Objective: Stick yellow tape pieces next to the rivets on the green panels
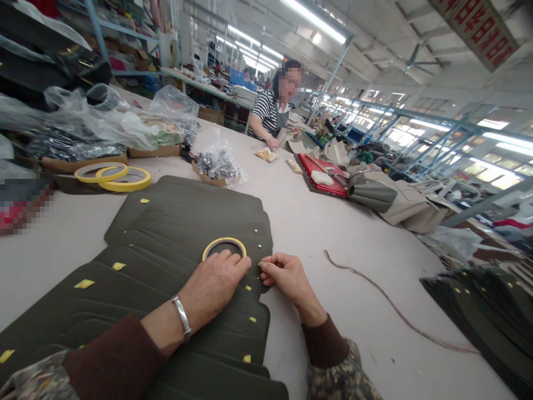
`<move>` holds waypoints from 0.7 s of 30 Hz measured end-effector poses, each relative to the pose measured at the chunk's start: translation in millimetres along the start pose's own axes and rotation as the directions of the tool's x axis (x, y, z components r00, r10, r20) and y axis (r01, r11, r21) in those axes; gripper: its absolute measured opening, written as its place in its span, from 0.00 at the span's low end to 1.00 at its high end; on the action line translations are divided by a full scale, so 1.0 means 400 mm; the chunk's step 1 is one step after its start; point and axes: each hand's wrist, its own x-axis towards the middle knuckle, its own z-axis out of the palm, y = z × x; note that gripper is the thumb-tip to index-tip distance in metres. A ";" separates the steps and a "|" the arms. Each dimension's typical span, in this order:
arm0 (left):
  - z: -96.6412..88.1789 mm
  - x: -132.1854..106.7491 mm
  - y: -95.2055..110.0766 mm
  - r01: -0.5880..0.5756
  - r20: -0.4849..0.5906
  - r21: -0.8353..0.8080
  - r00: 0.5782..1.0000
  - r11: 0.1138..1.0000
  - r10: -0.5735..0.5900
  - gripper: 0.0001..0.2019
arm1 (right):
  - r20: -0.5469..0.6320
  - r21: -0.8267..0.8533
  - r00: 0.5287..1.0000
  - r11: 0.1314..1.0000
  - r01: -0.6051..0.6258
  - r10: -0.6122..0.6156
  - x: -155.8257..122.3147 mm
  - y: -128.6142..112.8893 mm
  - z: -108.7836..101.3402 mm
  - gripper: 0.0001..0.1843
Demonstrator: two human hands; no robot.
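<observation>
Dark green panels point(195, 208) lie overlapped in a row before me, with several yellow tape pieces point(119, 266) stuck on them. My left hand point(216, 280), a bracelet at its wrist, is closed on a roll of yellow tape point(225, 240) resting over the panels. At the panels' right edge, my right hand point(287, 275) pinches a small bit of yellow tape point(261, 264) between thumb and finger. Just beyond those fingertips, two brass studs point(260, 246) show on the top panel. Part of the roll is hidden under my left hand.
Two more tape rolls point(125, 179) lie at the back left near plastic bags point(108, 119). A brown cord point(375, 283) stretches across the right of the table point(300, 222). Stacked dark panels point(470, 300) stand at far right. Across the table sits a person point(266, 114) beside beige pieces.
</observation>
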 end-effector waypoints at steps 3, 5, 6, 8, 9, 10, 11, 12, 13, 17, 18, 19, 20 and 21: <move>0.004 0.004 -0.003 -0.025 0.006 -0.043 1.000 0.999 0.025 0.10 | 0.014 0.026 1.000 1.000 -0.007 0.007 -0.018 0.007 -0.005 0.13; 0.006 0.002 -0.003 -0.039 0.019 -0.089 0.999 0.995 0.041 0.11 | 0.041 0.014 0.999 1.000 -0.021 0.020 -0.029 0.010 -0.010 0.13; 0.006 0.001 -0.003 -0.046 0.029 -0.106 0.998 0.993 0.049 0.11 | 0.060 -0.005 0.998 1.000 -0.028 0.028 -0.034 0.010 -0.013 0.13; 0.007 0.001 -0.003 -0.056 0.050 -0.121 0.997 0.991 0.063 0.11 | 0.095 -0.065 0.995 0.997 -0.028 0.034 -0.043 0.013 -0.018 0.11; 0.007 0.001 -0.004 -0.057 0.057 -0.123 0.996 0.991 0.064 0.11 | 0.102 -0.101 0.994 0.995 -0.018 0.029 -0.048 0.014 -0.018 0.10; 0.006 0.002 -0.004 -0.056 0.063 -0.123 0.996 0.991 0.064 0.11 | 0.105 -0.140 0.994 0.990 -0.004 0.019 -0.053 0.015 -0.018 0.09; 0.006 0.002 -0.004 -0.052 0.068 -0.122 0.996 0.991 0.061 0.11 | 0.104 -0.182 0.995 0.983 0.018 0.001 -0.057 0.016 -0.017 0.08; 0.005 0.003 -0.004 -0.046 0.073 -0.121 0.996 0.992 0.055 0.11 | 0.102 -0.228 0.994 0.972 0.050 -0.027 -0.060 0.016 -0.015 0.07; 0.004 0.004 -0.004 -0.041 0.079 -0.120 0.996 0.992 0.050 0.11 | 0.101 -0.275 0.993 0.957 0.090 -0.064 -0.063 0.015 -0.012 0.06; -0.002 0.005 -0.002 -0.033 0.094 -0.124 0.995 0.992 0.045 0.11 | 0.113 -0.441 0.966 0.860 0.257 -0.231 -0.069 0.004 0.001 0.08; -0.002 0.004 -0.002 -0.033 0.096 -0.125 0.994 0.992 0.045 0.11 | 0.115 -0.469 0.960 0.838 0.278 -0.254 -0.069 0.000 0.004 0.08; -0.003 0.004 -0.002 -0.033 0.097 -0.125 0.994 0.992 0.045 0.11 | 0.114 -0.493 0.957 0.821 0.289 -0.268 -0.069 -0.002 0.007 0.08; -0.003 0.003 -0.003 -0.033 0.096 -0.126 0.994 0.991 0.045 0.11 | 0.107 -0.514 0.955 0.807 0.291 -0.276 -0.069 -0.003 0.009 0.08; -0.002 0.003 -0.003 -0.034 0.096 -0.130 0.994 0.991 0.047 0.11 | 0.097 -0.531 0.955 0.797 0.288 -0.280 -0.069 -0.003 0.010 0.07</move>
